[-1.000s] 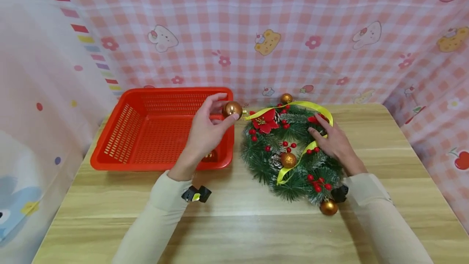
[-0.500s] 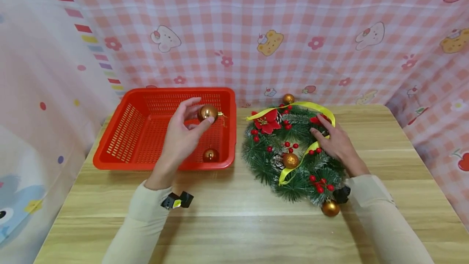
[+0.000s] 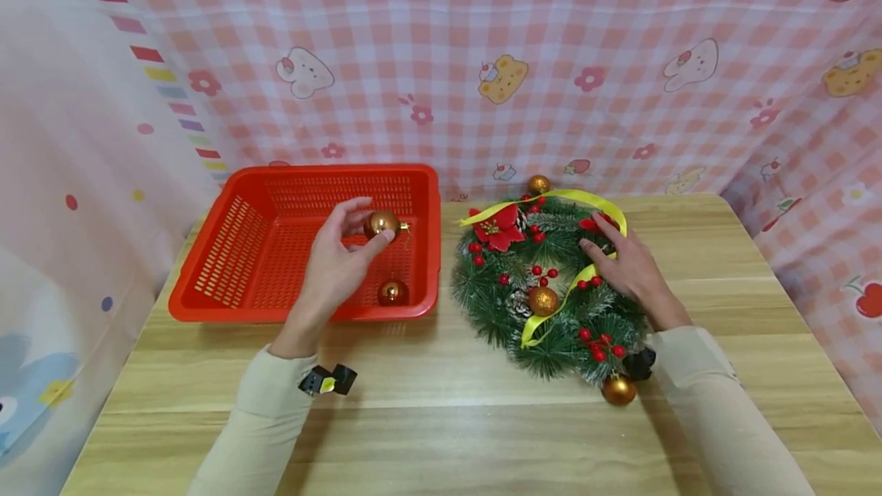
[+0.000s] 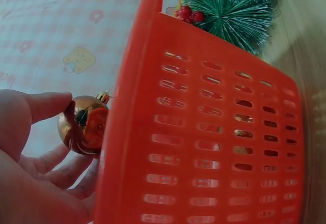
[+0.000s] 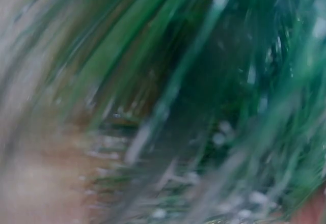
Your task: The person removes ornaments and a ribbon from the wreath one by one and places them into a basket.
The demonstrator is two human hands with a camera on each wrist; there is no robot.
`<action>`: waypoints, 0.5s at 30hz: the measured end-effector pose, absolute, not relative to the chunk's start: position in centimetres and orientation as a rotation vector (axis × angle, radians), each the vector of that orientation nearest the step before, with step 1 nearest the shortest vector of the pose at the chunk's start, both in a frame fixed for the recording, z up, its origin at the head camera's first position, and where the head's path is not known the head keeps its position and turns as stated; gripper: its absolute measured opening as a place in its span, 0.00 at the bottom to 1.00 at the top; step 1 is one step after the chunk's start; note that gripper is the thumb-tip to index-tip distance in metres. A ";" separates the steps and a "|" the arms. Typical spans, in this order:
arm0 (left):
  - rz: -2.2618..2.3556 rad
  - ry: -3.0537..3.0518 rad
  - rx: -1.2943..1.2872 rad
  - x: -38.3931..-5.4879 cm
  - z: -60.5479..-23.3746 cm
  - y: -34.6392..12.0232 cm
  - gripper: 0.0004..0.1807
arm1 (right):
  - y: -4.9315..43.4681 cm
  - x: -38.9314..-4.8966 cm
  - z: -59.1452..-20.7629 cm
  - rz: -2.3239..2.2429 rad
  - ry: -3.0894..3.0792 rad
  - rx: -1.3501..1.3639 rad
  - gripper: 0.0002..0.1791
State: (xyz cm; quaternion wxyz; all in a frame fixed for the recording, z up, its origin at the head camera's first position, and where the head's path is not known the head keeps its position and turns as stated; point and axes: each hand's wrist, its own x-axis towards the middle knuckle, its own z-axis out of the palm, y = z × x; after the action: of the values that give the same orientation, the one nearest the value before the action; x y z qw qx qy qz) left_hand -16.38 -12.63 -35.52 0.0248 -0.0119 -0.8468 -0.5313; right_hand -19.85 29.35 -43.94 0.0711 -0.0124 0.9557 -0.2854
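Note:
My left hand pinches a shiny copper-gold Christmas bauble between thumb and fingers, over the right part of the red plastic basket. In the left wrist view the thumb presses the near side of that bauble, beside the basket's slotted wall. A second shiny bauble lies on the basket floor. My right hand rests with fairly straight fingers on the right side of a green Christmas wreath, by a yellow ribbon. Green needles fill the blurred right wrist view.
Red poinsettia, berries, a pinecone and a glittery bauble show on the wreath. One glittery bauble sits at its back edge, a smooth gold bauble at its front. A checked curtain hangs behind the wooden table.
My left hand has carried the bauble leftward from beside the wreath's ribbon to over the basket, then slightly lower. The ribbon stays on the wreath. My right hand has kept its place.

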 end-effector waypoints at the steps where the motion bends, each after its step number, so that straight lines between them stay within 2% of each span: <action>1: -1.638 -2.628 -0.038 -16.4 -35.6 -12.6 0.31 | 29.4 -19.9 -43.9 -0.858 2.876 -0.037 0.41; 15: -1.594 -2.733 0.054 -17.1 -37.3 -12.3 0.30 | 29.4 -19.8 -44.1 -0.848 2.885 -0.037 0.40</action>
State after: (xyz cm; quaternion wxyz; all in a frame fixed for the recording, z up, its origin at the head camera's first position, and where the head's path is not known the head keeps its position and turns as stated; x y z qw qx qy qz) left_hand -17.15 -12.26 -37.34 -0.0112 0.0170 -0.8637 -0.5037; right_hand -19.83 29.43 -44.12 0.0670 -0.0123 0.9572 -0.2814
